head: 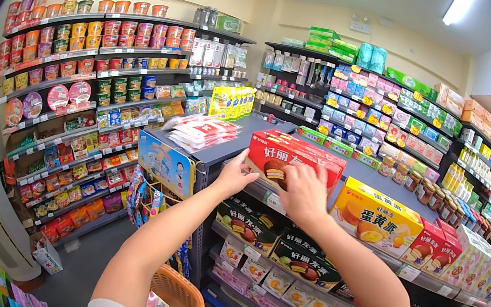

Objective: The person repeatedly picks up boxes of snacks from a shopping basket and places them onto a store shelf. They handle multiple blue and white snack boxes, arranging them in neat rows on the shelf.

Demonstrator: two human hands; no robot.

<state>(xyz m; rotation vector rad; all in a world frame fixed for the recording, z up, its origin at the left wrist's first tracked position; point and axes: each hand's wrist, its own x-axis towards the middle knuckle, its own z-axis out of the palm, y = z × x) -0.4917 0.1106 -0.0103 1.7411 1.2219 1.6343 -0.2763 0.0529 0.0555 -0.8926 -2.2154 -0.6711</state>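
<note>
Red boxes of chocolate pies [270, 150], one behind another, stand on the top shelf of a grey gondola. My left hand [238, 175] is by the front box's left edge, thumb and fingers apart. Across the right part of that box's front is my right hand [306, 192], its fingers spread and slightly bent. The right hand covers part of the printed front, and whether its fingertips press the box is hard to see. A yellow box of egg-yolk pies [376, 217] stands just to the right. Below my forearms is an orange basket [193, 296] holding a package, partly hidden.
White-and-red packets [201, 132] are piled on the gondola's left end, with yellow pouches [232, 102] behind. Glass jars [413, 181] line its right side. Dark pie boxes [305, 260] fill the shelf below. Instant-noodle cups [118, 34] crowd the left wall shelves.
</note>
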